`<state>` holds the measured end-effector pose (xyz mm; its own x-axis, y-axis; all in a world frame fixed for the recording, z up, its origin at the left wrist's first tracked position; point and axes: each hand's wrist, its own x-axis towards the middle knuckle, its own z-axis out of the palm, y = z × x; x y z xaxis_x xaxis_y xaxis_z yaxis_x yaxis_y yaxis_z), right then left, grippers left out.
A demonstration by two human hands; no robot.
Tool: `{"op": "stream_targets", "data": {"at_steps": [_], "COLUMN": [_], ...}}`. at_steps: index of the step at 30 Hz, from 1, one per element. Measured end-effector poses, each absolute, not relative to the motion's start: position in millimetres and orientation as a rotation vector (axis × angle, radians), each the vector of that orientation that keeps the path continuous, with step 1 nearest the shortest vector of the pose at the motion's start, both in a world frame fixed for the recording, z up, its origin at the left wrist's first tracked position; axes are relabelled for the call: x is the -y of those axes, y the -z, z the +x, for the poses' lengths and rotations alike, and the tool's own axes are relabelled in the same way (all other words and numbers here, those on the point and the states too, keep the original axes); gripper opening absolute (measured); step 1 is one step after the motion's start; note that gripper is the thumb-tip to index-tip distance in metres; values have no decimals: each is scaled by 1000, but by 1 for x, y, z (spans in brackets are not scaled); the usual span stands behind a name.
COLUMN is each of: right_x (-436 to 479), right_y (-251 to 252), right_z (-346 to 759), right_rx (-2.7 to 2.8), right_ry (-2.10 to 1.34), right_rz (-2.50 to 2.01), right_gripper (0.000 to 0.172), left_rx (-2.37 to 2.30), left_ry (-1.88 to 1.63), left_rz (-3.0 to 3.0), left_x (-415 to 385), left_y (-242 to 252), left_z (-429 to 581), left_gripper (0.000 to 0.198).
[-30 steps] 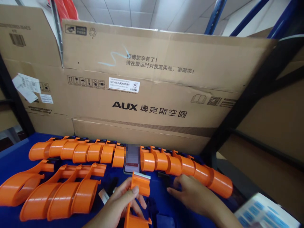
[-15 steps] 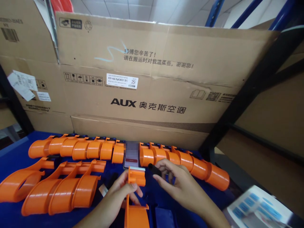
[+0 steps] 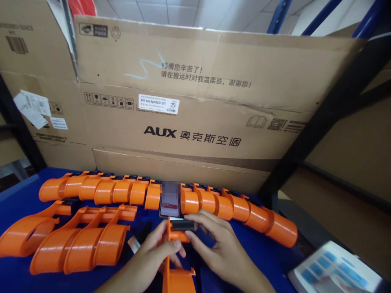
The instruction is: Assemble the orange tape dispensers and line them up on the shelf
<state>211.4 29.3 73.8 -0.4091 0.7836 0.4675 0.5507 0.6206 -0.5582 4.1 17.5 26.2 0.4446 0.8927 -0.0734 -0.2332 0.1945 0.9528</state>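
Observation:
My left hand (image 3: 160, 249) is closed around the handle of an orange tape dispenser (image 3: 179, 280), held upright at bottom centre. A white serrated blade tops its head. My right hand (image 3: 221, 244) pinches the right end of a short black roller (image 3: 182, 225) between thumb and fingers. The roller lies level against the dispenser's head, just below the teeth and above an orange crosspiece. Whether it is seated there I cannot tell. Left of my left hand, a dark object with a pale piece (image 3: 134, 244) is partly hidden.
More orange dispensers (image 3: 105, 192) form a row along the back of the blue table (image 3: 18, 191), with several others (image 3: 82, 252) at front left. A phone (image 3: 170, 205) stands amid the row. Behind is a cardboard sheet (image 3: 195, 118); a white-and-blue box (image 3: 332, 268) sits at lower right.
My right hand has moved left, bringing the black roller from beside the dispenser's head onto it. My left hand keeps its hold on the dispenser, and the view has shifted slightly.

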Motion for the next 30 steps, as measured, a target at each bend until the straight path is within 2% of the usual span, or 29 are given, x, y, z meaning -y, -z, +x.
{"op": "stream_targets", "data": {"at_steps": [5, 10, 11, 16, 21, 27, 30], "right_x": [-32, -30, -29, -27, -33, -37, -37], "right_y": [-67, -71, -74, -86, -73, -60, -62], "right_z": [206, 208, 211, 227, 229, 222, 221], "right_rx": [2127, 2097, 2092, 2299, 2539, 2540, 2537], "right_ry": [-470, -509, -524, -537, -625, -559, -523], "right_rz": [-971, -979, -1006, -1250, -1364, -1392, -1376], "right_gripper": [26, 48, 48, 18, 33, 15, 14], "left_rx": [-747, -828, -830, -839, -829, -856, -862], "left_ry": [-951, -990, -993, -1004, -992, -988, -990], "left_rz": [1116, 1061, 1050, 1058, 1059, 1066, 1068], "left_x": [-16, -17, -17, -21, -19, -18, -20], "left_y": [-38, -40, -37, -27, -28, -28, -27], "left_z": [6, 7, 6, 0, 2, 3, 3], "left_gripper": [34, 33, 32, 18, 19, 19, 22]}}
